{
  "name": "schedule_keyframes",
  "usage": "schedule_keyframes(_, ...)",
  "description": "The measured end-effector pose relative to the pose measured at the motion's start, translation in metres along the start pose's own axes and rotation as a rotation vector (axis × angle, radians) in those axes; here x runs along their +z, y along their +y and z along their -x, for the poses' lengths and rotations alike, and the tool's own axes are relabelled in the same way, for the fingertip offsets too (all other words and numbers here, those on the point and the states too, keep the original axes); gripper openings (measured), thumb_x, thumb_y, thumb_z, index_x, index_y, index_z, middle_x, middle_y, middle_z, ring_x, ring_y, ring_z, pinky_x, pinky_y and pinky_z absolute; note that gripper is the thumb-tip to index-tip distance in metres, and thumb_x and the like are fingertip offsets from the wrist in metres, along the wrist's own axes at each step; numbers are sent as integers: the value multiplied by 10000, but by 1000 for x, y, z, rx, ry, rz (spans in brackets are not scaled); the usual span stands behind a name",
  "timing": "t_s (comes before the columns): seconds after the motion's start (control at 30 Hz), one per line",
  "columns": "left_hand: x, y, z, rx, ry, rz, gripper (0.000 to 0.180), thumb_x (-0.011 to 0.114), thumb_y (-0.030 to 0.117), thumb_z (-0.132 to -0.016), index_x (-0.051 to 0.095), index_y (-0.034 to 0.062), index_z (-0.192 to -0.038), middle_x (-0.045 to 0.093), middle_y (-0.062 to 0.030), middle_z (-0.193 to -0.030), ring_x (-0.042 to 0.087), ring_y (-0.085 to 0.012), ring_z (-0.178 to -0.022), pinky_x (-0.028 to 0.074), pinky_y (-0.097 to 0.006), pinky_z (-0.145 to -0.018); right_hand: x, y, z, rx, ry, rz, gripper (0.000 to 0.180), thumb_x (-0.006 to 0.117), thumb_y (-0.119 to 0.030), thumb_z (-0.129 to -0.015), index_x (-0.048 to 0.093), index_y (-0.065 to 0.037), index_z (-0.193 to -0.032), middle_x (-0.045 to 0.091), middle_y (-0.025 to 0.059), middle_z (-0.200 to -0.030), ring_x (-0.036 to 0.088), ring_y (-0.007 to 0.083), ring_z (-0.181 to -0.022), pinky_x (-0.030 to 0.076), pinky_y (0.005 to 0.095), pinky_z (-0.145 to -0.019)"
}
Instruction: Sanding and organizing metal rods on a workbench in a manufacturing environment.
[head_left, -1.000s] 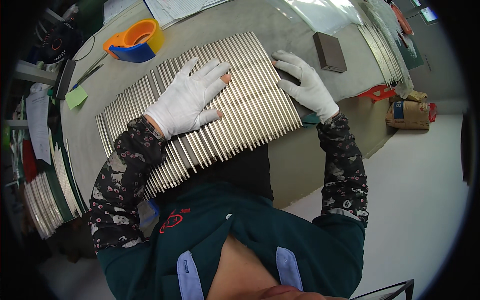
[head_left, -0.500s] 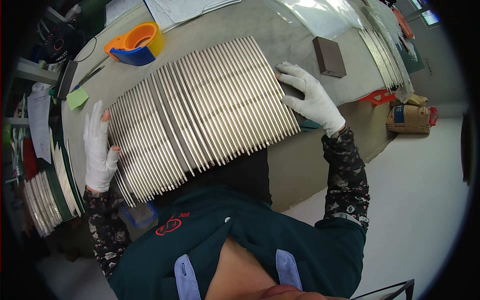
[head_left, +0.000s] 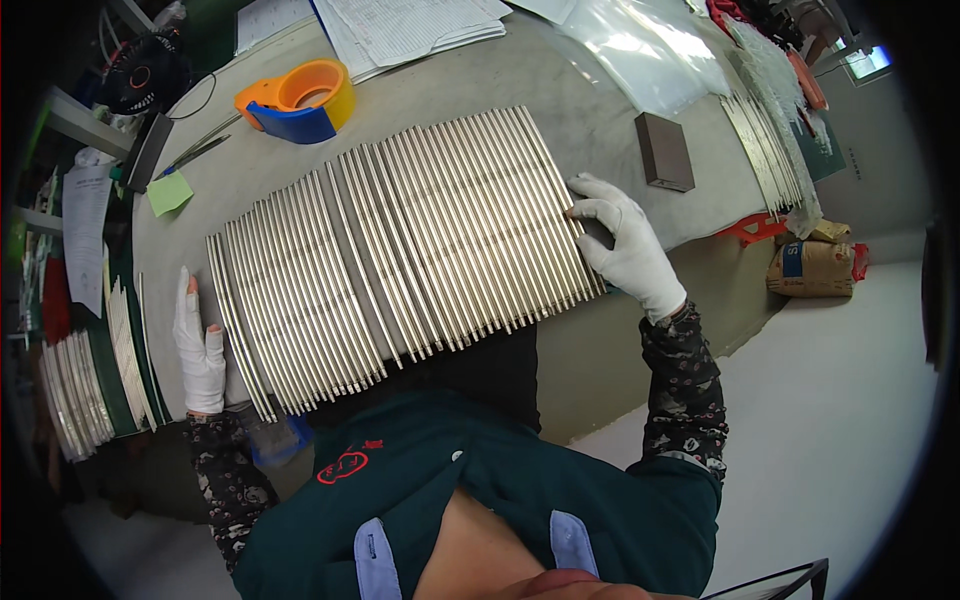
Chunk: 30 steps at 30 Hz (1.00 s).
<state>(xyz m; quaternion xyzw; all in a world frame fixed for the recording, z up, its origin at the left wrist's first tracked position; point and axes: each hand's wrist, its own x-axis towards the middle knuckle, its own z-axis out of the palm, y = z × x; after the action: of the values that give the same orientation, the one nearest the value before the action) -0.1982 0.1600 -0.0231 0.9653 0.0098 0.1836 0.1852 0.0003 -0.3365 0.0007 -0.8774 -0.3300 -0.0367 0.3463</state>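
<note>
While your left grip (head_left: 203,350) stands released just beside the left end of the metal rods (head_left: 480,220), your right grip (head_left: 630,245) curls loosely at their right edge, clasping nothing. Slim, straight and shiny silver, they lie side by side on the grey surface (head_left: 592,140), too many to count surely, near 1 tape dispenser (head_left: 297,122), 1 dark block (head_left: 664,150) and 1 green note (head_left: 170,193).

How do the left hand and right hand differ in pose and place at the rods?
The left hand is straighter, fingers pointing away from the person; the right hand has curled fingers.
The left hand sits just off the left end of the metal rods; the right hand's fingertips appear to touch the right end.
Both wear white gloves.
</note>
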Motion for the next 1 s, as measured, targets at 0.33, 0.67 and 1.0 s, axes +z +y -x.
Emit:
schedule_keyframes(0.33,-4,20,-6,19,-9,-50,646,409,473,-978,357,8,-1423,363,-202,-1467,380,-372,-1330,294,-418,-1100,12,-43,4,-252,-285,440,756,366,-601,-909,330,-41,-1416,344,279,-1410,339,471,-1290,276,533,-1078)
schedule_keyframes(0.67,-3,22,-6,4,-3,-86,658,391,514,-968,386,28,-1412,397,-184,-1447,392,-369,-1320,275,-453,-1111,72,-130,-14,-487,-565,124,848,681,-524,-706,415,32,-1288,403,246,-1350,360,405,-1297,279,475,-1099)
schedule_keyframes(1.0,-5,28,-7,-16,18,-35,717,392,569,-941,396,18,-1398,417,-195,-1423,410,-377,-1301,290,-480,-1098,53,-92,-42,-363,-260,385,784,643,-466,-760,397,30,-1315,389,289,-1351,386,462,-1239,306,532,-1047)
